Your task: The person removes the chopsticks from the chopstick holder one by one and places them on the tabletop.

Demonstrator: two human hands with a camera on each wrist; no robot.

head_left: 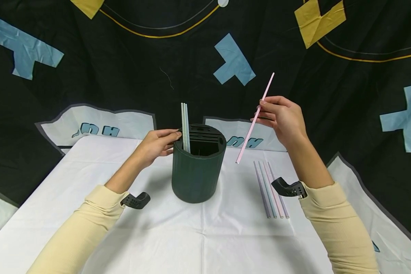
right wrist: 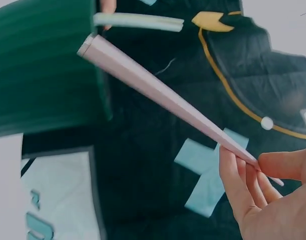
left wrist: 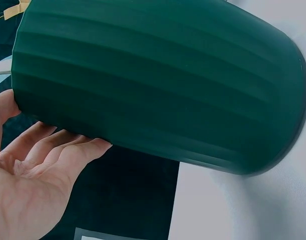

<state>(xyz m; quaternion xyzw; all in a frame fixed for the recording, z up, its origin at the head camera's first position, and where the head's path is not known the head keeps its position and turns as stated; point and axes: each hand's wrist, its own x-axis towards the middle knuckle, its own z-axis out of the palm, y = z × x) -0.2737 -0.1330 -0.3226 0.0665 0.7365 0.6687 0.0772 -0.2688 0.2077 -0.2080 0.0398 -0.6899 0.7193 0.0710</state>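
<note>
My left hand (head_left: pixel 157 144) holds the dark green pen holder (head_left: pixel 196 179) at its upper left side, thumb at the rim and fingers along the ribbed outer wall (left wrist: pixel 158 85). Slots and a larger opening show in its top. A few pale sticks (head_left: pixel 185 125) stand upright at the left of that opening. To the right, raised above the table, my right hand (head_left: pixel 285 118) pinches a slim pink faceted stick (head_left: pixel 246 140) between thumb and fingers. The stick is tilted, its lower end toward the holder; in the right wrist view that end overlaps the holder's rim.
Several pastel sticks (head_left: pixel 267 190) lie side by side on the white tablecloth (head_left: pixel 178 243), right of the holder and below my right hand. Behind the table hangs a black cloth (head_left: pixel 130 76) with blue and yellow patches. My wrists carry black camera mounts.
</note>
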